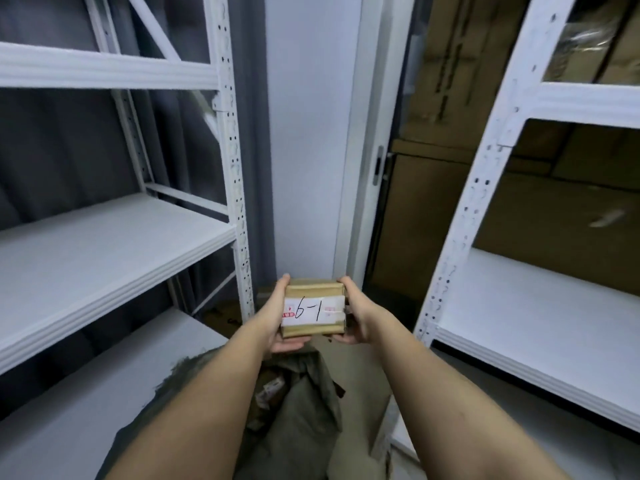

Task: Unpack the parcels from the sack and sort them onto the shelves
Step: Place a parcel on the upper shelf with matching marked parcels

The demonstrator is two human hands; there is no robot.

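Observation:
A small brown cardboard parcel [313,289] with a white label marked "6-1" is held up in front of me, between the two shelf units. My left hand [277,317] grips its left side and underside. My right hand [356,313] grips its right side. Below my forearms lies the grey-green sack [304,407], open at the top, with another parcel's label partly showing inside. White metal shelves stand on the left [104,258] and on the right [540,323].
A white wall and a door frame with a dark handle [379,164] are straight ahead. Large brown cartons [433,216] are stacked behind the right shelf unit. A grey curtain [52,150] hangs behind the left unit. A cardboard piece lies on the floor by the left upright.

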